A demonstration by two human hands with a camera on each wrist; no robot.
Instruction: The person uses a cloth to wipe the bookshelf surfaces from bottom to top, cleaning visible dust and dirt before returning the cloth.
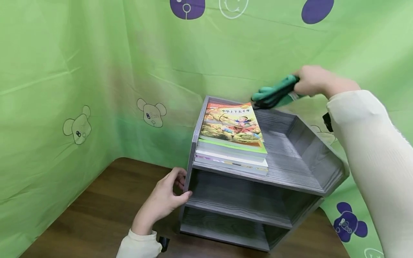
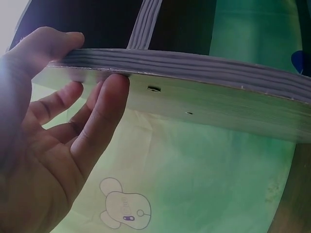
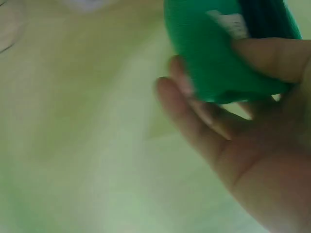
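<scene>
My right hand (image 1: 314, 80) pinches a green-and-black work glove (image 1: 277, 91) by its cuff, above the back of the grey desk shelf (image 1: 306, 168). Its finger ends hang toward a stack of books (image 1: 230, 165) on the top tier. In the right wrist view, the thumb presses the green cuff (image 3: 214, 53) against the fingers, and the image is blurred. At the shelf's left side panel, my left hand (image 1: 166, 195) grips the front edge. The left wrist view shows the thumb on the inner side of the panel (image 2: 194, 68) and the fingertips against its outer face.
The shelf stands on a brown wooden table (image 1: 103, 200), with its middle tier (image 1: 238, 193) and bottom tier (image 1: 226, 229) facing me. A green cloth (image 1: 155, 53) with cartoon bear heads hangs behind and at the sides. An illustrated book (image 1: 232, 125) tops the stack.
</scene>
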